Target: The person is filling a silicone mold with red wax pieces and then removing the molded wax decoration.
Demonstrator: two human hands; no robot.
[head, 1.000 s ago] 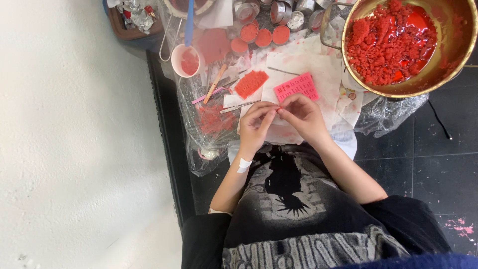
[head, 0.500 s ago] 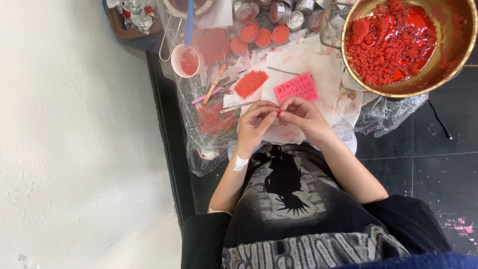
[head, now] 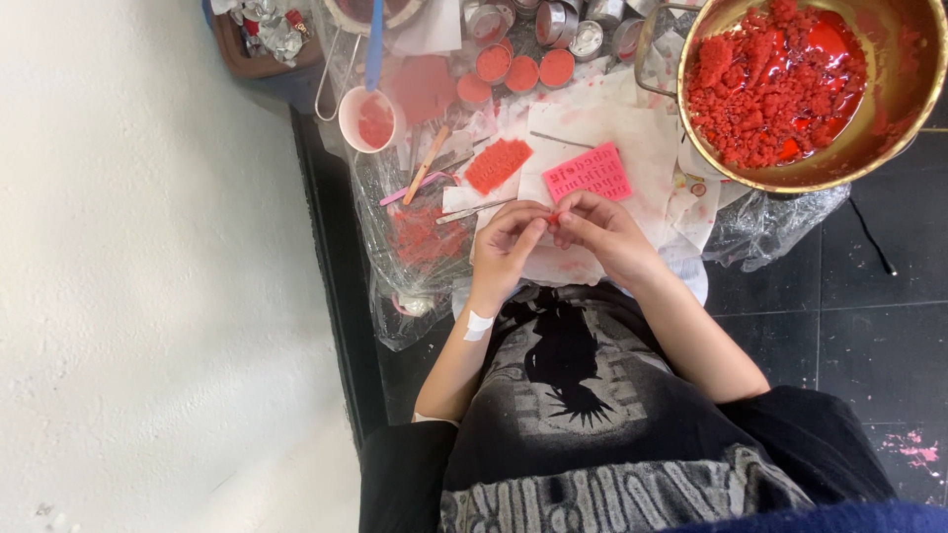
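Note:
My left hand [head: 506, 245] and my right hand [head: 604, 235] meet fingertip to fingertip over white paper [head: 632, 138]. Both pinch a small red piece [head: 554, 219] between them. My left wrist carries a white bandage [head: 478, 324]. Just beyond my fingers lies a pink rectangular mould [head: 588, 174] with small cavities. To its left sits a red ridged slab [head: 497, 164]. A thin metal tool [head: 474, 209] lies beside my left hand.
A large brass bowl [head: 894, 109] of red paste stands at the far right. Several small round tins [head: 521, 71] of red fill line the back, with a white cup [head: 369, 119] and a wooden stick [head: 427, 164]. Crumpled clear plastic [head: 405, 257] covers the surface. White wall at the left, dark tiles at the right.
My hands stay together over the paper; the fingers have shifted only slightly around the small red piece.

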